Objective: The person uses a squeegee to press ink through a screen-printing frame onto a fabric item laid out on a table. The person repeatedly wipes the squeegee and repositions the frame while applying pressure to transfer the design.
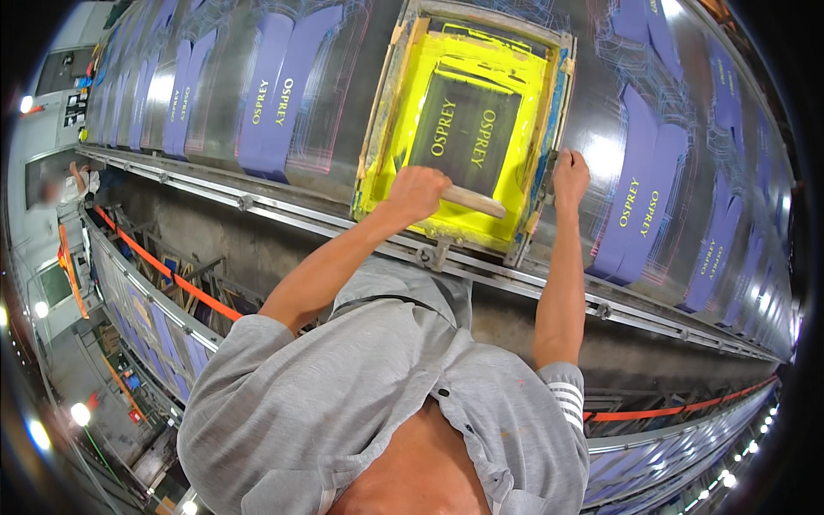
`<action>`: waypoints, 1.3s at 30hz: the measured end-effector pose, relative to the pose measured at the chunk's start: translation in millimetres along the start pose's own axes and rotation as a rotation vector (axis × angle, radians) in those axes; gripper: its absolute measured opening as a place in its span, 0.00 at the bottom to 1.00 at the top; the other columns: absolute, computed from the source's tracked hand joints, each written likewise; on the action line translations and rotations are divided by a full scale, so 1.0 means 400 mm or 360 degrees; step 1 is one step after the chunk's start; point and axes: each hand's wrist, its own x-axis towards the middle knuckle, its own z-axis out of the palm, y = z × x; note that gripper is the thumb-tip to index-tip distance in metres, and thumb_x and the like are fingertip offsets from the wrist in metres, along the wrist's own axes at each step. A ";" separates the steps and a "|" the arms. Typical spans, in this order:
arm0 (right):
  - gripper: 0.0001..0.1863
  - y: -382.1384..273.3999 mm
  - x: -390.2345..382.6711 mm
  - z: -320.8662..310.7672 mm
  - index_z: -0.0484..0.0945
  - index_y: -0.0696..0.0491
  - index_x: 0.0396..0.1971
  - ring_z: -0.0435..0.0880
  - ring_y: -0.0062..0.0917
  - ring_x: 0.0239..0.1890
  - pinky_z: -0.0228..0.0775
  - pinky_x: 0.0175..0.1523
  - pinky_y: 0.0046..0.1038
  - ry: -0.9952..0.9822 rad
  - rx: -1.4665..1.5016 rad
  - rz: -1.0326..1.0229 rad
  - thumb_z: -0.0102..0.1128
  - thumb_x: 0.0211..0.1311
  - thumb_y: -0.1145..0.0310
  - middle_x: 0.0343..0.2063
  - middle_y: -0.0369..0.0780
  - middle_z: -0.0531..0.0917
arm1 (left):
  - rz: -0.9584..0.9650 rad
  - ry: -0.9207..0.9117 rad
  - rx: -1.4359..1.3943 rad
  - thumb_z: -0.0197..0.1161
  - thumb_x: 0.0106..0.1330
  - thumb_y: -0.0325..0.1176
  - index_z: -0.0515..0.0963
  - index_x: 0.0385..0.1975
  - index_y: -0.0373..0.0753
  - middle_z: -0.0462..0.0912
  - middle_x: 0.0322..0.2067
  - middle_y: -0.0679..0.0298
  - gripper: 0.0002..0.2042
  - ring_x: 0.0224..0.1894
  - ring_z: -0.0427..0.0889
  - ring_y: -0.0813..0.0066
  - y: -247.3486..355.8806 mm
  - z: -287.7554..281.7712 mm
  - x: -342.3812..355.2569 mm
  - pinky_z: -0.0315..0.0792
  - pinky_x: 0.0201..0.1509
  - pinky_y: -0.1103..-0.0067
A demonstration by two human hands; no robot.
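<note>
A screen printing frame (375, 129) lies on the long dark table in front of me, its mesh smeared with bright yellow ink (410, 90). Dark lettered panels show through the middle of the mesh. My left hand (418, 190) is closed round a squeegee (474, 202) with a pale wooden grip, which lies across the near part of the screen. At the frame's right side my right hand (571, 178) is curled, its fingertips at the edge. The squeegee's blade is mostly hidden under my left hand and its grip.
Purple fabric pieces (639, 189) with yellow lettering lie along the table on both sides of the frame. A metal rail (326, 225) with clamps runs along the near edge. Behind me stands another table with an orange-red strip (167, 275). Another person (79, 182) is at the far left.
</note>
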 end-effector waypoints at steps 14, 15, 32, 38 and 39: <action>0.16 -0.438 -0.274 0.497 0.77 0.62 0.26 0.68 0.19 0.22 0.60 0.28 0.30 0.0146 0.0797 -0.0155 0.59 0.68 0.64 0.17 0.34 0.72 | -0.0061 0.0127 -0.0070 0.60 0.48 0.23 0.88 0.37 0.47 0.89 0.37 0.65 0.17 0.40 0.87 0.61 -0.606 -0.248 -0.289 0.80 0.40 0.66; 0.17 -0.494 -0.303 0.539 0.77 0.62 0.25 0.67 0.18 0.21 0.59 0.28 0.29 0.0100 0.0927 -0.0068 0.59 0.69 0.64 0.16 0.34 0.72 | -0.0077 0.0080 -0.0036 0.60 0.48 0.23 0.88 0.37 0.46 0.89 0.37 0.65 0.17 0.40 0.87 0.61 -0.654 -0.275 -0.306 0.79 0.39 0.65; 0.14 -0.586 -0.317 0.665 0.84 0.57 0.34 0.79 0.35 0.26 0.71 0.39 0.37 0.0291 0.0250 -0.0081 0.56 0.68 0.62 0.21 0.43 0.80 | 0.0040 0.0078 -0.0052 0.62 0.47 0.26 0.86 0.32 0.45 0.86 0.27 0.59 0.12 0.30 0.86 0.54 -0.838 -0.232 -0.403 0.77 0.34 0.61; 0.15 -0.687 -0.255 0.661 0.85 0.54 0.43 0.83 0.39 0.41 0.73 0.50 0.37 0.0503 -0.0050 -0.0898 0.60 0.66 0.58 0.41 0.46 0.84 | 0.0036 0.0272 -0.0019 0.60 0.52 0.25 0.84 0.25 0.44 0.84 0.24 0.54 0.07 0.29 0.85 0.52 -0.902 -0.339 -0.084 0.77 0.32 0.61; 0.16 -0.754 -0.220 0.648 0.84 0.54 0.44 0.83 0.39 0.44 0.73 0.51 0.36 0.0438 0.0018 -0.1088 0.61 0.66 0.58 0.44 0.46 0.84 | 0.0004 0.0251 0.0035 0.60 0.53 0.26 0.85 0.26 0.45 0.84 0.24 0.54 0.07 0.29 0.85 0.52 -0.914 -0.366 -0.022 0.78 0.33 0.60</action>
